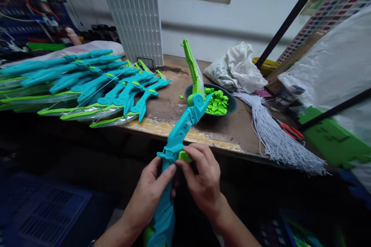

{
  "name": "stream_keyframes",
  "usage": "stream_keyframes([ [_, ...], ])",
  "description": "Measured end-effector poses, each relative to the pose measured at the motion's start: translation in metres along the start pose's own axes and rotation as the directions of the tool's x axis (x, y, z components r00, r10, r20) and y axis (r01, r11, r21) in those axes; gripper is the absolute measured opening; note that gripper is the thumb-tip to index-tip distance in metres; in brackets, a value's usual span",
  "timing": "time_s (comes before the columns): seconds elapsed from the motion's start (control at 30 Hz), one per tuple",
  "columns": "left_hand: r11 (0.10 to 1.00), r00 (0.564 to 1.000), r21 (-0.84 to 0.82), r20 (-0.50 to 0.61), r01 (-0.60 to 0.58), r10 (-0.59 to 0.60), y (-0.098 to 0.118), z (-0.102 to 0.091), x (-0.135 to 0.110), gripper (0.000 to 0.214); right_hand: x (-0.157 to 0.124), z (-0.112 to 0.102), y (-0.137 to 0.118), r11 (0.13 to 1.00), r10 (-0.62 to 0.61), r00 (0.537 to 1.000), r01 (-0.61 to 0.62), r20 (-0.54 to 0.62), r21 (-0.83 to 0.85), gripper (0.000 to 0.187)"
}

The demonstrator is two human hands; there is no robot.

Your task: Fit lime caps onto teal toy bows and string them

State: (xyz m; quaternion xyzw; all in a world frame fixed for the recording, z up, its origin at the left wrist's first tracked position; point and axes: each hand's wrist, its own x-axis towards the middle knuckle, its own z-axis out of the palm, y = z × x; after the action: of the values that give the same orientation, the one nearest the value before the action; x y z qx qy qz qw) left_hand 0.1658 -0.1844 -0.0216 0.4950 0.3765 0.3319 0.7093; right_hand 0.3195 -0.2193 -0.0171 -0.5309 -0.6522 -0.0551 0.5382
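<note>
My left hand (150,191) is wrapped round the teal body of a toy bow (178,129), its thumb lying on top near the middle joint. The toy points away from me, tilted up, and its raised green limb (191,63) stands over the table. Between the thumb and fingers of my right hand (203,175) is a small bright green plastic piece (184,156), held against the right side of the teal body. Whether it sits in a slot there, I cannot tell. Beyond the toy, a dark bowl (232,104) holds many similar green pieces (216,102).
Several teal and green toy bows (110,81) are piled on the left of the brown table (174,85). A bundle of white strings (269,135) hangs over the front edge at right, near red-handled pliers (292,132). White sacks (236,67) lie behind. A person's hand (72,35) shows far left.
</note>
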Motion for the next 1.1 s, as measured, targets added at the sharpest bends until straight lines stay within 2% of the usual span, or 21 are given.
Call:
stream_keyframes([
  [0.1, 1.000, 1.000, 0.019, -0.015, 0.002, -0.002, 0.001, 0.000, -0.003, 0.032, 0.002, -0.010, -0.005, 0.984, -0.002, 0.992, 0.024, 0.129, -0.175, 0.036],
  [0.17, 1.000, 1.000, 0.022, -0.017, -0.007, 0.007, 0.002, 0.000, -0.005, 0.034, 0.001, -0.015, -0.010, 0.983, 0.035, 0.986, -0.004, 0.164, -0.183, 0.034],
  [0.3, 1.000, 1.000, -0.027, -0.010, -0.013, 0.013, 0.006, 0.000, -0.008, 0.035, -0.003, -0.015, -0.019, 0.995, 0.069, 0.992, -0.061, 0.101, -0.081, 0.022],
  [0.5, 0.993, 1.000, -0.116, -0.015, 0.008, -0.009, 0.004, -0.009, -0.014, 0.035, -0.005, 0.001, -0.019, 0.999, -0.036, 0.999, 0.036, 0.022, 0.004, 0.020],
  [0.63, 0.986, 0.998, -0.158, -0.022, 0.054, -0.058, 0.001, -0.014, -0.014, 0.040, -0.003, 0.004, -0.018, 0.993, -0.118, 0.992, 0.118, 0.034, 0.013, 0.018],
  [0.9, 1.000, 0.999, 0.004, 0.031, 0.024, -0.024, 0.008, -0.011, -0.008, 0.043, -0.008, -0.003, -0.009, 0.954, -0.289, 0.954, 0.294, 0.075, -0.066, 0.029],
  [1.1, 0.996, 0.996, 0.053, 0.049, 0.066, -0.069, 0.011, -0.007, -0.005, 0.046, -0.009, -0.008, -0.004, 0.959, -0.261, 0.963, 0.267, 0.064, -0.096, 0.025],
])
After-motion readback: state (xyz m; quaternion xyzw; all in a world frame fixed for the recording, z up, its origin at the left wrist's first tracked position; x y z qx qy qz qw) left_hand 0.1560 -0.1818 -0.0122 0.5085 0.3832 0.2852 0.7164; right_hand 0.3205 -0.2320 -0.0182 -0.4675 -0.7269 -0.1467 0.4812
